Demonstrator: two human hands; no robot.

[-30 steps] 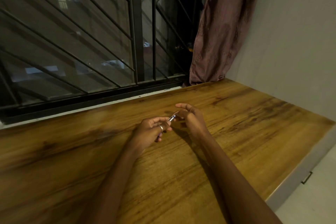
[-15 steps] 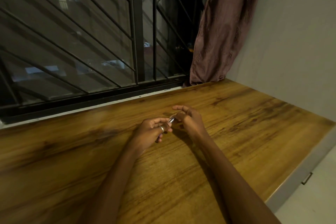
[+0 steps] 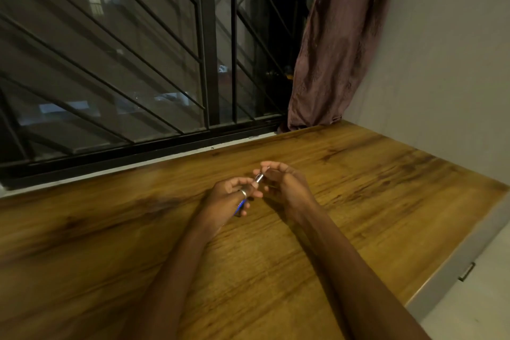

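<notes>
A thin pen with a silver front section and a blue barrel runs between my two hands, just above the wooden table. My left hand, a ring on one finger, grips the blue barrel, which shows below its fingers. My right hand pinches the silver tip end with curled fingers. Most of the pen is hidden inside the hands.
A barred window runs along the table's far edge. A mauve curtain hangs at the back right corner beside a plain wall. The table's right edge drops to a pale floor.
The hands have stayed in place; my right hand's fingers have shifted slightly on the pen's silver end. The camera view barely moved.
</notes>
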